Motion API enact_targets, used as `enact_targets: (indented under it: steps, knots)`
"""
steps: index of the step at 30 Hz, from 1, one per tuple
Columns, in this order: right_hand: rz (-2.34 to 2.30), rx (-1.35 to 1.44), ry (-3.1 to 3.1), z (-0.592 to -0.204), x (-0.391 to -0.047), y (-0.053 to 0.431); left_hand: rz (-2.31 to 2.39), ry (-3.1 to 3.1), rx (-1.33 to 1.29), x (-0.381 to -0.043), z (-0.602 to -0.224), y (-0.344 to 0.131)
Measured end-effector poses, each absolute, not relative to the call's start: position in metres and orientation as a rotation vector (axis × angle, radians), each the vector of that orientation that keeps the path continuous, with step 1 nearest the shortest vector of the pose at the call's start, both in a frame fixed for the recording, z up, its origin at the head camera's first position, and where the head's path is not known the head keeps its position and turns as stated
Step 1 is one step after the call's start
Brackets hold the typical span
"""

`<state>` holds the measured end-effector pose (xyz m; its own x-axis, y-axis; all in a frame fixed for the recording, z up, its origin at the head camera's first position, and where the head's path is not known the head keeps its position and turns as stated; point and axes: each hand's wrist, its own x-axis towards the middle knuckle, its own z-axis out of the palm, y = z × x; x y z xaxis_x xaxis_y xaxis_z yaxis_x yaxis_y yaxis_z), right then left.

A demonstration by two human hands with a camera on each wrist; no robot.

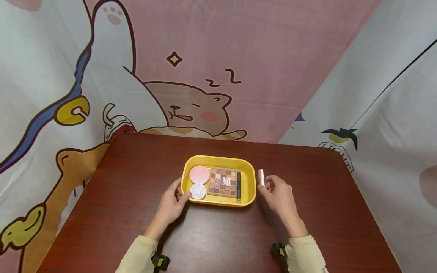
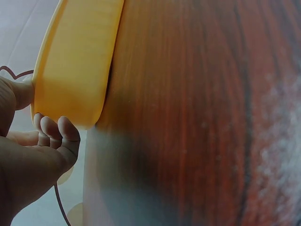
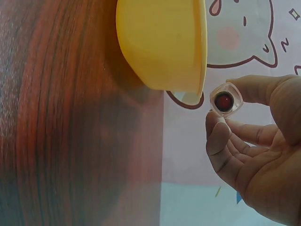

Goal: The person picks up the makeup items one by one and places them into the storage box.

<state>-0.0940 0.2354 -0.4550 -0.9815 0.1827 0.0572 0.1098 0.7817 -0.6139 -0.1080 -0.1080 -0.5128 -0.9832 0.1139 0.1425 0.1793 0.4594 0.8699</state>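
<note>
My left hand grips the left end of a yellow plastic basket, thumb over the rim and fingers against the outer wall. In the basket lie a round pink compact, a round white compact with a star pattern, an eyeshadow palette and a slim dark pen-like stick. Just off the basket's right end, my right hand pinches a lipstick tube between thumb and fingers. In the right wrist view, the tube's clear end with a dark red centre faces the camera.
The basket stands on a dark reddish wood table. Behind the table hangs a pink and white cloth with cartoon animals, and more cloth hangs at both sides. A dark strap device sits at my left wrist.
</note>
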Motion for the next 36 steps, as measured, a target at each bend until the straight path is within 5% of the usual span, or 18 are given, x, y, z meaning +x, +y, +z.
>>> enact_targets:
  steps: [36]
  knots:
    - [0.725, -0.094, -2.977, -0.447, -0.110, 0.186, -1.606, -2.621, -0.251, -0.108, -0.513, -0.108]
